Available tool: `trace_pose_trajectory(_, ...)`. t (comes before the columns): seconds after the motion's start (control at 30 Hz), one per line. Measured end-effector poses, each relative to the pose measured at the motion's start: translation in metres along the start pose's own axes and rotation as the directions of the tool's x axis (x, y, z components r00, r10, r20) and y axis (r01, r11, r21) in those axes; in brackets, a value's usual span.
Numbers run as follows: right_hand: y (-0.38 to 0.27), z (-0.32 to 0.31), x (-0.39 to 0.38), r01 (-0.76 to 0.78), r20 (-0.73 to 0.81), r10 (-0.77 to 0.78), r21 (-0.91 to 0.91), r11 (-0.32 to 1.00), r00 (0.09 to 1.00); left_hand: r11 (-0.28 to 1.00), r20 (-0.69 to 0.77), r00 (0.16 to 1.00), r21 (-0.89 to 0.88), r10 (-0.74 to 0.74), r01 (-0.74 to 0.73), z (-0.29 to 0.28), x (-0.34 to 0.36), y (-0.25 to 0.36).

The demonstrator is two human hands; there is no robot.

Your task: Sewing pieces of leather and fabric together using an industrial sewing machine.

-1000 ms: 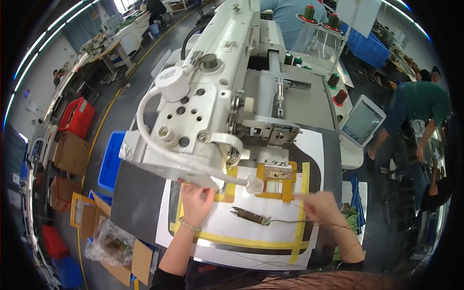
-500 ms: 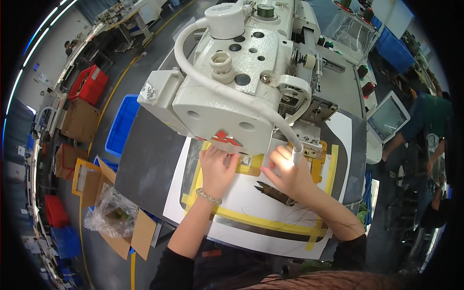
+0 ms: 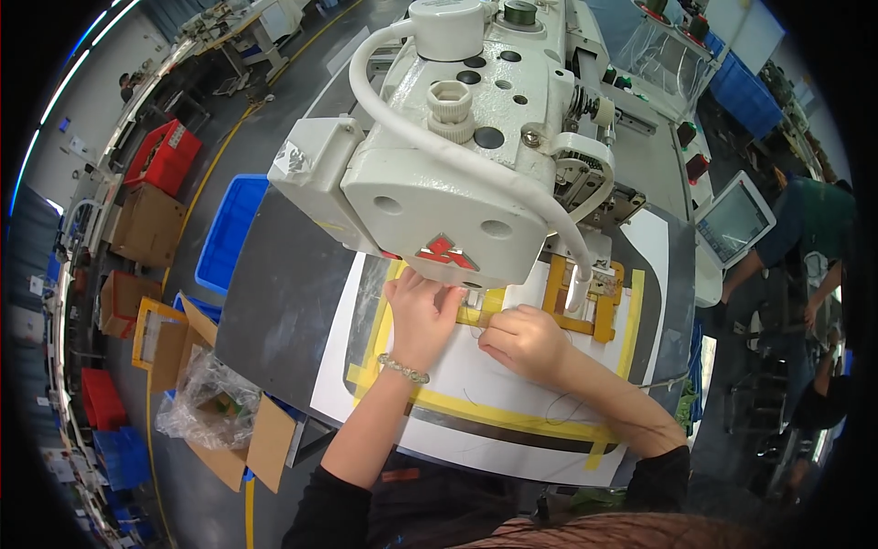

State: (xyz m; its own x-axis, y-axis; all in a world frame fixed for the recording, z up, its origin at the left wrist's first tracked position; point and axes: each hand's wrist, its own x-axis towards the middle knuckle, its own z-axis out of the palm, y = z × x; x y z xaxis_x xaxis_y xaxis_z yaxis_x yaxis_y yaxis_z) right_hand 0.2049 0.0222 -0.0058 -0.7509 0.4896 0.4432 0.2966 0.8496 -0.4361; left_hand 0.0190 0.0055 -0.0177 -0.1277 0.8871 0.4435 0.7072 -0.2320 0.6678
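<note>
At the sewing machine [image 3: 439, 210], my left hand [image 3: 422, 320] reaches under the front of the head, fingers bent beside a small yellow plate [image 3: 474, 315]; what they grip is hidden. My right hand [image 3: 524, 340] is closed just right of that plate, knuckles up, its contents not visible. An orange clamp frame [image 3: 603, 324] lies to its right beneath a white hose [image 3: 425, 145]. Both hands are over a white template sheet [image 3: 476, 444] edged with yellow tape [image 3: 476, 409].
A dark tabletop [image 3: 265, 302] extends leftward, with a blue bin [image 3: 219, 242] and an open carton [image 3: 270, 444] beyond. A screen [image 3: 732, 224] and thread cones [image 3: 695, 166] stand right. A co-worker [image 3: 814, 229] is at the right, near blue bins [image 3: 741, 91].
My right hand has moved leftward to the yellow plate, and its fingers have closed. My left hand has shifted slightly rightward. The dark snips seen earlier are now out of sight.
</note>
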Motion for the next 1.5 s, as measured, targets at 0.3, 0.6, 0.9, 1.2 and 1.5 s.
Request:
trace_pose_trajectory(0.3, 0.007, -0.029, 0.019, -0.431, 0.268, 0.370, 0.219, 0.876, 0.889, 0.995, 0.010, 0.997, -0.055, -0.079, 0.079, 0.004, 0.000, 0.003)
trace_pose_trajectory(0.6, 0.051, -0.009, 0.035, -0.261, -0.092, 0.315, 0.372, 0.891, 0.945, 0.978, 0.038, 0.988, -0.138, -0.150, 0.154, 0.008, 0.001, 0.001)
trace_pose_trajectory(0.9, 0.053, -0.005, 0.037, -0.306, -0.152, 0.431, 0.504, 0.808, 0.889, 0.961, 0.078, 0.972, -0.151, -0.223, 0.233, 0.012, -0.003, -0.008)
trace_pose_trajectory(1.2, 0.055, -0.006, 0.039, -0.337, -0.129, 0.448, 0.485, 0.807, 0.885, 0.978, 0.105, 0.972, 0.023, -0.211, 0.209, 0.010, 0.000, -0.002)
trace_pose_trajectory(1.5, 0.052, -0.008, 0.039, -0.356, -0.050, 0.434, 0.492, 0.794, 0.899, 0.986, 0.024, 0.989, -0.083, -0.146, 0.147, 0.013, 0.001, -0.008)
